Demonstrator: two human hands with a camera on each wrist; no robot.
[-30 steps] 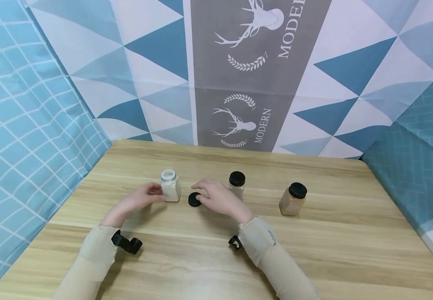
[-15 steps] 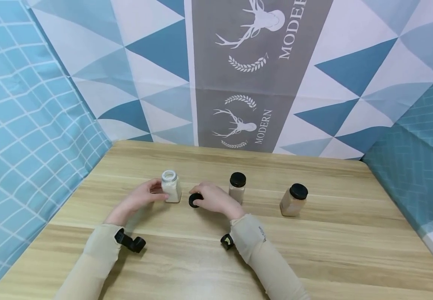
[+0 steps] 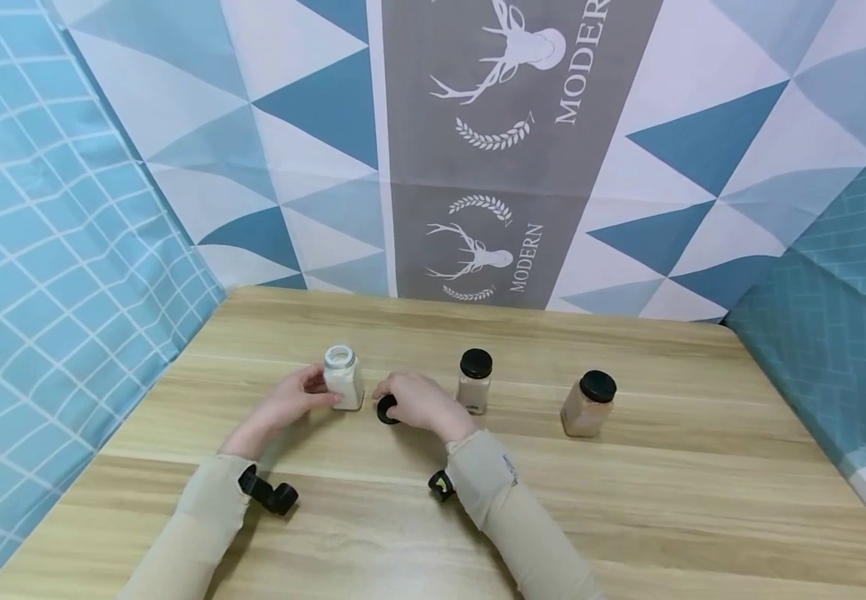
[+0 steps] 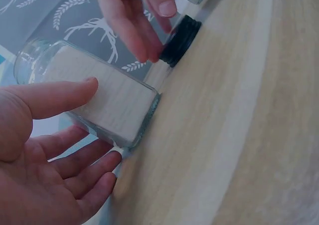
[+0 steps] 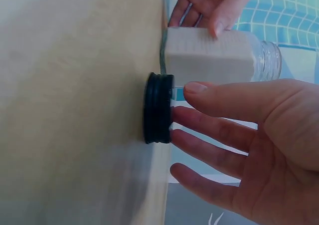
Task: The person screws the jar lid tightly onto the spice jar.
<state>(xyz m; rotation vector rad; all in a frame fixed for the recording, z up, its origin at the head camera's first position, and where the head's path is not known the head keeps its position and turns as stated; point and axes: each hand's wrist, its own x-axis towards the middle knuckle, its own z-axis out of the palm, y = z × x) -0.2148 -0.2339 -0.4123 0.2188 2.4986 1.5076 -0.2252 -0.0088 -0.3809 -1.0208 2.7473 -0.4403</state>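
An uncapped square glass jar (image 3: 344, 387) of white powder stands upright on the table. My left hand (image 3: 290, 404) holds it from the left; in the left wrist view the thumb (image 4: 65, 98) lies along one side and the fingers reach behind the other. Just right of the jar, a black screw lid (image 3: 387, 409) lies flat on the wood. Over it is my right hand (image 3: 423, 402), fingertips right at the lid's top. The right wrist view shows these fingers loosely extended, not curled round the lid (image 5: 158, 109).
Two more jars with black lids stand to the right: a middle jar (image 3: 473, 392) close behind my right hand, and a right jar (image 3: 586, 410) of tan powder. The wooden table (image 3: 688, 475) meets a patterned cloth backdrop (image 3: 470, 167) at its far edge.
My right hand has moved left and down over the lid, its forearm swinging left. My left hand stays at the jar, with its wrist shifted slightly right.
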